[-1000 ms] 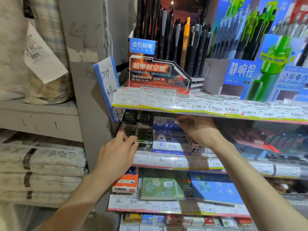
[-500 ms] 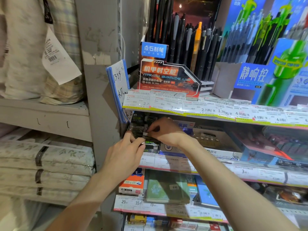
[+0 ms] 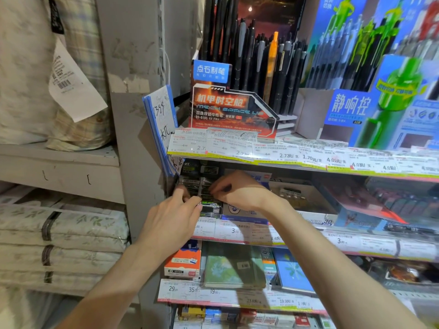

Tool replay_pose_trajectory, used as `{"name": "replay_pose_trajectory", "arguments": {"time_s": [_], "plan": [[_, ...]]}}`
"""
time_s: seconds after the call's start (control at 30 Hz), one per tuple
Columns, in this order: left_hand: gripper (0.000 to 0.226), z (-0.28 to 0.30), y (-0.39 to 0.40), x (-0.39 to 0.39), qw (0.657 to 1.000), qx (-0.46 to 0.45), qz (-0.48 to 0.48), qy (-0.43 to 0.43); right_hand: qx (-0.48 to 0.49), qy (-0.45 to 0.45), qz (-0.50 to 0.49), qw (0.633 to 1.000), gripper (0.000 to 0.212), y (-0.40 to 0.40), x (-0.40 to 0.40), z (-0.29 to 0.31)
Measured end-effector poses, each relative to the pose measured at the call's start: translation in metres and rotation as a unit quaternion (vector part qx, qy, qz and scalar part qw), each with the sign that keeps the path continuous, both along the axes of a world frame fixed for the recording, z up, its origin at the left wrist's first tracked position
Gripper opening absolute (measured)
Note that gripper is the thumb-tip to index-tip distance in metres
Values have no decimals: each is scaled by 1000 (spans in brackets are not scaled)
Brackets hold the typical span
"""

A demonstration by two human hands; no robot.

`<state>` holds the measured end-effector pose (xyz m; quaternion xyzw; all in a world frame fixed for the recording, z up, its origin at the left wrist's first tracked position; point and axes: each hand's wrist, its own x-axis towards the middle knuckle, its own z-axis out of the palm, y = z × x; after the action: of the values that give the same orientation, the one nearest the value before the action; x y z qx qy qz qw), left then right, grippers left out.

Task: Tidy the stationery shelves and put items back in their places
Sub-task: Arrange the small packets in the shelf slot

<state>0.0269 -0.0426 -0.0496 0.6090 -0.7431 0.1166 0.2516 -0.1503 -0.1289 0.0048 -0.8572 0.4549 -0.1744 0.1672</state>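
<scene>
While the left hand (image 3: 175, 217) pinches dark, green-labelled small eraser packs (image 3: 202, 186), the right hand (image 3: 240, 193) beside it pinches them too.

Two hands reach in: the left hand (image 3: 169, 224) and the right hand (image 3: 240, 193). Three price-strip shelves (image 3: 297, 160) are stacked on the right. One orange pen (image 3: 273, 58) stands among many black ones. Two notebooks (image 3: 234, 268) lie below, and one orange box (image 3: 183, 263) sits left of them.
</scene>
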Motion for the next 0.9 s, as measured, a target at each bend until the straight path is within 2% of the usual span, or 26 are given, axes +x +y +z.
{"name": "replay_pose_trajectory", "arguments": {"time_s": [0.13, 0.23, 0.37, 0.47, 0.67, 0.9], "plan": [[31, 0, -1, -1, 1000, -11, -7, 7, -15, -40, -41, 998, 22, 7, -12, -2], [34, 1, -2, -1, 1000, -1, -1, 21, -68, -46, -119, 990, 21, 9, -41, 1], [36, 1, -2, -3, 1000, 1, 1, 27, -103, 48, -244, 963, 26, 2, -87, 2], [34, 1, -3, -3, 1000, -8, 4, 29, -109, 107, -308, 939, 22, -8, -112, -8], [33, 0, -2, -4, 999, -9, 6, 41, -97, 134, -325, 931, 24, -22, -125, -22], [35, -1, -2, -3, 999, 6, 11, 50, -86, 111, -313, 939, 32, -16, -124, -19]]}}
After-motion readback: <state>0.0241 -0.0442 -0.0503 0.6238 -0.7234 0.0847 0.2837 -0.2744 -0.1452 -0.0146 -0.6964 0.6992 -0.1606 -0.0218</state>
